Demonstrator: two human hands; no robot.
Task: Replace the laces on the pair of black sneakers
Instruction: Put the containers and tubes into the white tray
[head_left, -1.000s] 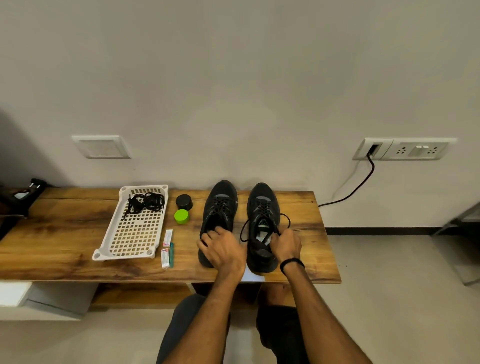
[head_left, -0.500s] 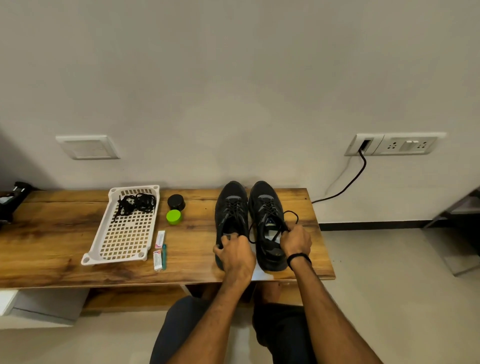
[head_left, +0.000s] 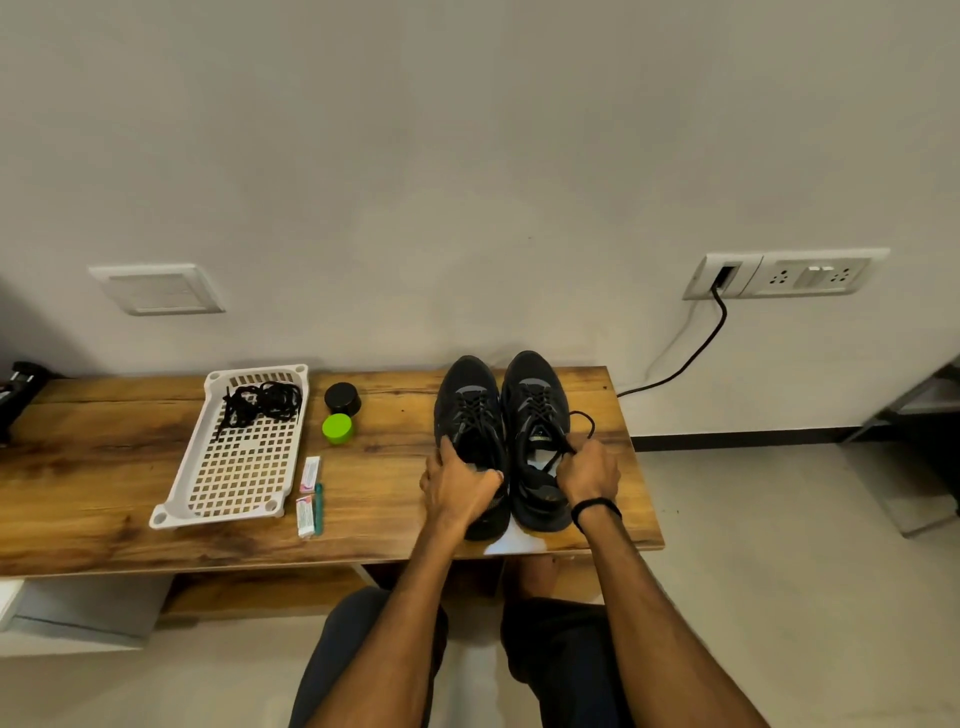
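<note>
While the left hand (head_left: 457, 486) is gripping the heel collar of the left sneaker (head_left: 470, 415), fingers curling into the opening and thumb lying along the outer side, the right hand (head_left: 589, 473) is pinching the lace (head_left: 584, 421) of the right sneaker (head_left: 532, 395) near the tongue. Hands are working apart, one per shoe, each clamping its own thing. The pinched lace is standing in a loose loop beyond the right knuckles. Both shoes are showing laces crossing through the eyelets. A black wristband (head_left: 595, 506) is sitting on the right wrist.

Positions, all relative to the white tray (head_left: 218, 518):
- The pair is sitting well to the right of it on the same wooden table (head_left: 104, 467), side by side, toes pointing at the wall.
- Spare black laces (head_left: 262, 402) are lying bundled inside it, at its far end.
- A black jar (head_left: 342, 398) and a green round container (head_left: 337, 428) are sitting just right of its far corner, jar behind. Can't tell if they're touching.
- Two small white packets (head_left: 310, 474) and a teal stick (head_left: 318, 506) are lying just right of its near corner.
- A wall socket (head_left: 789, 273) with a black cable (head_left: 696, 353) plugged in is sitting far right, up the wall past the shoes.
</note>
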